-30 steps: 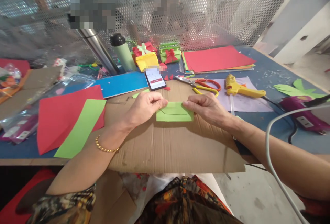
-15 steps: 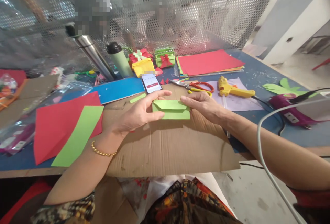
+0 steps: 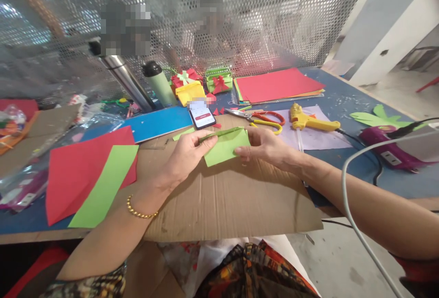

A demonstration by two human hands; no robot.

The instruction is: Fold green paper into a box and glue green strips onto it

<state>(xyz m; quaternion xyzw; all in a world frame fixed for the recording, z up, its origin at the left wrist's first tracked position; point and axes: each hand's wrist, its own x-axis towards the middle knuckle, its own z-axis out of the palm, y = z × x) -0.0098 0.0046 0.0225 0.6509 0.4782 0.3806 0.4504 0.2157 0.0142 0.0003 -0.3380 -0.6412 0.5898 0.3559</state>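
A small folded green paper piece [image 3: 226, 148] is held above the brown cardboard [image 3: 219, 202], its broad flat side showing. My left hand [image 3: 188, 154] pinches its upper left part, thumb on top. At the right edge, my right hand [image 3: 262, 146] grips it with the thumb on the near face; the other fingers are partly hidden behind the paper. Beyond the hands lie a phone [image 3: 202, 116] and scissors [image 3: 267, 119] with red and yellow handles. A green strip [image 3: 103, 188] rests on red paper [image 3: 77, 165] at the left.
A yellow glue gun [image 3: 313, 121] lies on pale paper at the right, near a purple power strip [image 3: 391, 149] and a white cable [image 3: 346, 197]. Two bottles, small paper bags [image 3: 219, 81] and stacked red sheets [image 3: 277, 85] stand or lie at the back.
The green piece has been tilted and turned, so its folded flap edge now faces up and away. My left thumb has moved up to that edge; my right thumb has shifted lower on the face.
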